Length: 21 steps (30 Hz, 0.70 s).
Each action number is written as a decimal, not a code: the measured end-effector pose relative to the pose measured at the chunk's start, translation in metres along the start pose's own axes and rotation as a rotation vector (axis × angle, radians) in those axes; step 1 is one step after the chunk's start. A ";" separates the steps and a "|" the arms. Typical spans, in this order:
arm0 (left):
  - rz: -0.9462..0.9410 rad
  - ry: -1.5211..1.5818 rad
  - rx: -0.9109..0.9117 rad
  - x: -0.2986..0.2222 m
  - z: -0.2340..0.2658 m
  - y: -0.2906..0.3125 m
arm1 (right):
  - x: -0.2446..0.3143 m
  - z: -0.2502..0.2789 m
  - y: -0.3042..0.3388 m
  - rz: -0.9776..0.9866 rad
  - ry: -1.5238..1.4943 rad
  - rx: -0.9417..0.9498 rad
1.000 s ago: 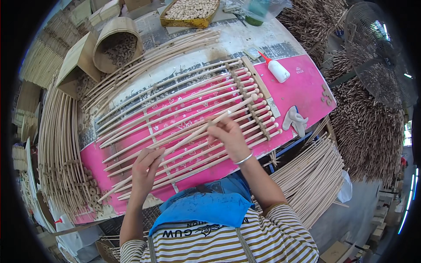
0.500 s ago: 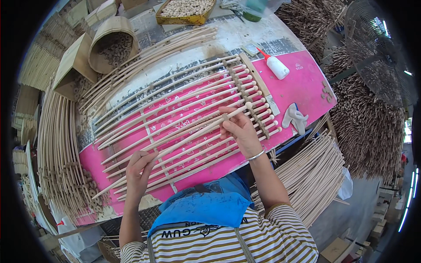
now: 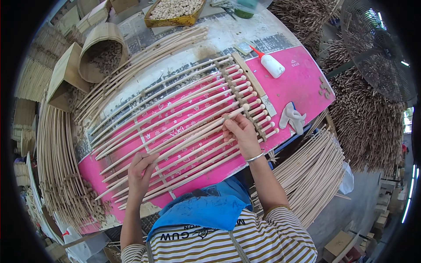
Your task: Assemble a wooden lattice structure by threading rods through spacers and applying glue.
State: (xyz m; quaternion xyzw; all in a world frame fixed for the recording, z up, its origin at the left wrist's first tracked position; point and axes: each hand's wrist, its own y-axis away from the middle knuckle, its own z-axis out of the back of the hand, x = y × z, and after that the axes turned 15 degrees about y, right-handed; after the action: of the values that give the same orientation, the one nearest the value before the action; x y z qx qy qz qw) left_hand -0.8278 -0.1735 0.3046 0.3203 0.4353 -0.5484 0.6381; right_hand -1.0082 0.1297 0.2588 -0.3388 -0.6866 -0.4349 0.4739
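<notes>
A pale wooden rod (image 3: pixel 190 141) with a round ball (image 3: pixel 245 106) on its upper right end slants between my hands. My left hand (image 3: pixel 141 170) pinches it toward its lower left part. With thumb and fingers, my right hand (image 3: pixel 241 133) grips it near the ball end, where a small brown wooden ring (image 3: pixel 226 116) sits on the rod at the fingertips. Beneath lie several similar ball-ended rods (image 3: pixel 186 106), side by side. Brown rings (image 3: pixel 234 89) line up near their ball ends, close to a wooden strip (image 3: pixel 252 79).
A white glue bottle (image 3: pixel 272 66) with red nozzle and a white glove (image 3: pixel 292 117) lie on the pink sheet (image 3: pixel 302 70). Behind stand a yellow tray of wooden balls (image 3: pixel 175 19) and a wooden tub of rings (image 3: pixel 82 61). Rod bundles (image 3: pixel 302 175) and a fan (image 3: pixel 372 48) are at right.
The view has shifted slightly, so the table's things sit a little farther left and up. Both hands keep hold of the rod; the right fingers look slightly nearer its ball end.
</notes>
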 end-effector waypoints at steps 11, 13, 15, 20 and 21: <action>-0.225 -0.163 -0.134 0.042 -0.012 -0.140 | 0.008 0.002 -0.019 0.067 0.117 -0.077; -0.225 -0.158 -0.129 0.049 -0.016 -0.162 | 0.009 0.001 -0.020 0.069 0.134 -0.085; -0.242 -0.168 -0.113 0.054 -0.019 -0.178 | 0.009 0.001 -0.021 0.055 0.143 -0.074; -0.190 -0.192 -0.077 0.063 -0.022 -0.197 | 0.009 0.002 -0.023 0.024 0.146 -0.053; -0.191 -0.198 -0.081 0.065 -0.023 -0.199 | 0.009 0.002 -0.024 0.030 0.151 -0.053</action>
State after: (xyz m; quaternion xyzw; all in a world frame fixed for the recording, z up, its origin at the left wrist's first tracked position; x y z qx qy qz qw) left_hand -1.0260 -0.2192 0.2501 0.1956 0.4204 -0.6174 0.6355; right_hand -1.0326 0.1226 0.2609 -0.3276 -0.6321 -0.4702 0.5215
